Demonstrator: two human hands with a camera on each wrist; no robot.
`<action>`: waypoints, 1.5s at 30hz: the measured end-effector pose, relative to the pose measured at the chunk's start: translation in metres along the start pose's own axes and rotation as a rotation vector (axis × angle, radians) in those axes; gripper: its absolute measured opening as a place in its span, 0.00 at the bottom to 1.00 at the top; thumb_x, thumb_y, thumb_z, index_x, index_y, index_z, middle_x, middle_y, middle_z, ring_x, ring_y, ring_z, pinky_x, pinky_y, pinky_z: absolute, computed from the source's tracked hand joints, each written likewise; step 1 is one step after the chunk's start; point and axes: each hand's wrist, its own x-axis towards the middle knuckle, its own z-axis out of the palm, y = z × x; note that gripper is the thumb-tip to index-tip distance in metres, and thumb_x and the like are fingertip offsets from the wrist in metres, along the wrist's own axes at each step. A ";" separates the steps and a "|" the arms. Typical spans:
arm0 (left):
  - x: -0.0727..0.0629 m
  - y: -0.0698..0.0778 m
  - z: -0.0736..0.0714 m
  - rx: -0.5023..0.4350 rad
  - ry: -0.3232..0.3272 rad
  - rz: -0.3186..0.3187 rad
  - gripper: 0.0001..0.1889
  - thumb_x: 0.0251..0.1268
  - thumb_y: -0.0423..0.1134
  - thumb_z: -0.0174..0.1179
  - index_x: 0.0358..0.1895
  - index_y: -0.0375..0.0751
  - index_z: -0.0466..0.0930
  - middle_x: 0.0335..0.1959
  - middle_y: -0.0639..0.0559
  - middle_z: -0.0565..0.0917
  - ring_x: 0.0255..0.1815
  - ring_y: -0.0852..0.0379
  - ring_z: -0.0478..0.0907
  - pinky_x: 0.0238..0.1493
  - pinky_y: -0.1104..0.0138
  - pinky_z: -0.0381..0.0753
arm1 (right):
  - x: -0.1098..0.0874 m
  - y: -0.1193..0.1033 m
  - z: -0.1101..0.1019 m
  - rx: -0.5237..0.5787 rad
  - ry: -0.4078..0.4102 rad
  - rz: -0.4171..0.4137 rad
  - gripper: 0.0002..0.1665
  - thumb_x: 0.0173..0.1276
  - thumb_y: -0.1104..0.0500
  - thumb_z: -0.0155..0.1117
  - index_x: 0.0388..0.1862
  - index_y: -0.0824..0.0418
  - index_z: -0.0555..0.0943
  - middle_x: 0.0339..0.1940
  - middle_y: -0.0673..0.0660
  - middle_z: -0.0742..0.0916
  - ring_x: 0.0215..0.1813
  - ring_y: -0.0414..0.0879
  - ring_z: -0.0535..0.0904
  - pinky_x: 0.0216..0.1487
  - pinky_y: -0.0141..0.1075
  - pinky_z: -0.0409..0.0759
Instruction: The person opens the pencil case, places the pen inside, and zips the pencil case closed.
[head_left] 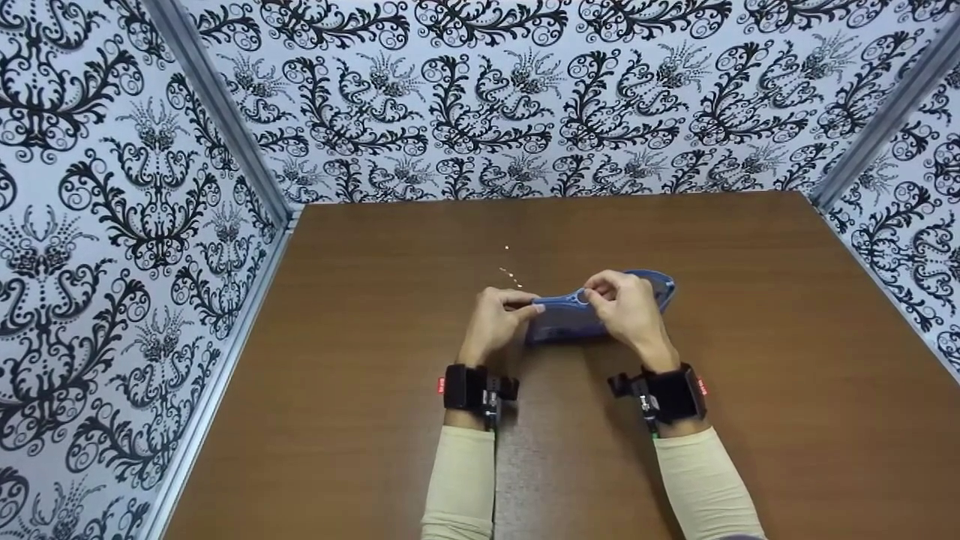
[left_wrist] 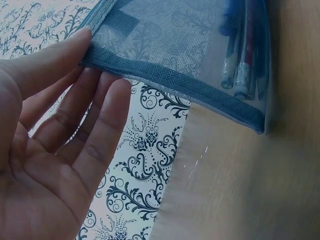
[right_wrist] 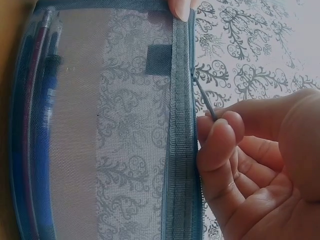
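A blue mesh zippered pencil case (head_left: 566, 326) is held up on its side above the table. My left hand (head_left: 495, 319) pinches its top left corner between thumb and fingers. Thumb and forefinger of my right hand (head_left: 626, 311) pinch the zipper pull (right_wrist: 206, 97), which stands out from the slider near the left-hand end of the zipper (right_wrist: 182, 150). Through the mesh show several pencils and pens lying along the bottom; a pencil with an eraser end (left_wrist: 244, 75) and a blue pen (right_wrist: 47, 125) are among them.
Brown wooden table (head_left: 360, 375) lies under both hands. Black-and-white patterned panels (head_left: 480, 97) stand at the back and both sides, with metal posts (head_left: 225, 105) at the corners. Small bright marks (head_left: 511, 275) show on the tabletop beyond my left hand.
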 end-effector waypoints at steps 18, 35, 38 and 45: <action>-0.002 -0.002 -0.004 -0.009 0.028 -0.010 0.09 0.57 0.37 0.72 0.40 0.39 0.90 0.36 0.49 0.89 0.36 0.61 0.83 0.42 0.68 0.81 | -0.001 0.000 -0.007 0.019 -0.035 0.032 0.03 0.64 0.68 0.65 0.34 0.68 0.84 0.25 0.60 0.86 0.19 0.42 0.78 0.20 0.28 0.76; -0.005 -0.009 -0.014 -0.054 0.052 -0.044 0.09 0.58 0.36 0.70 0.41 0.37 0.89 0.38 0.46 0.89 0.39 0.53 0.84 0.42 0.67 0.81 | 0.001 0.009 -0.015 0.003 0.001 0.070 0.03 0.63 0.68 0.66 0.34 0.70 0.84 0.26 0.61 0.86 0.18 0.36 0.77 0.20 0.26 0.75; -0.005 -0.009 -0.016 -0.043 0.039 -0.047 0.09 0.60 0.37 0.70 0.42 0.38 0.89 0.38 0.47 0.89 0.39 0.57 0.84 0.43 0.67 0.81 | 0.002 0.010 -0.017 0.024 -0.008 0.087 0.03 0.63 0.69 0.66 0.33 0.71 0.84 0.26 0.62 0.86 0.18 0.35 0.76 0.19 0.26 0.76; -0.004 -0.010 -0.017 -0.051 0.039 -0.033 0.09 0.60 0.36 0.69 0.41 0.38 0.89 0.39 0.47 0.89 0.38 0.60 0.84 0.43 0.67 0.81 | 0.002 0.015 -0.025 0.012 -0.010 0.104 0.03 0.64 0.69 0.65 0.35 0.71 0.84 0.27 0.63 0.86 0.19 0.39 0.78 0.19 0.27 0.76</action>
